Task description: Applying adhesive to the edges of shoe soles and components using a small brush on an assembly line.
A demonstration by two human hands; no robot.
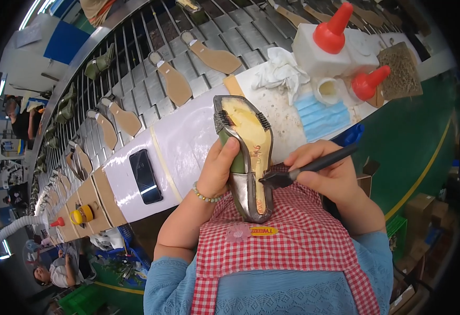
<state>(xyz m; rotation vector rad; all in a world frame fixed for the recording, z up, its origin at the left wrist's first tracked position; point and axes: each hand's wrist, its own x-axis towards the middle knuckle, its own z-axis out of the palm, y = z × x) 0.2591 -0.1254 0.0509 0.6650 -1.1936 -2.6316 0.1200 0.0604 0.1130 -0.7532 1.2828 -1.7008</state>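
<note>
My left hand (218,169) is wrapped round the side of a green and metallic shoe upper (248,191) stretched on a shoe last, with its underside turned up. Pale yellow lining board shows along the bottom, framed by the dark folded edge, and dark ribbed strips lie at both sides of the toe part. Closed round the black handle of a brush (328,158), my right hand (331,176) holds its dark, flat tip against the heel part of the underside. The heel end of the shoe is close to my checked apron (272,251).
A black phone (146,176) lies on the white work surface (185,128). White bottles with red nozzles (331,32), an open glue pot (327,90), a crumpled cloth (281,71) and a blue mask (322,114) stand or lie at the right. Tan soles (173,84) line the slatted conveyor beyond.
</note>
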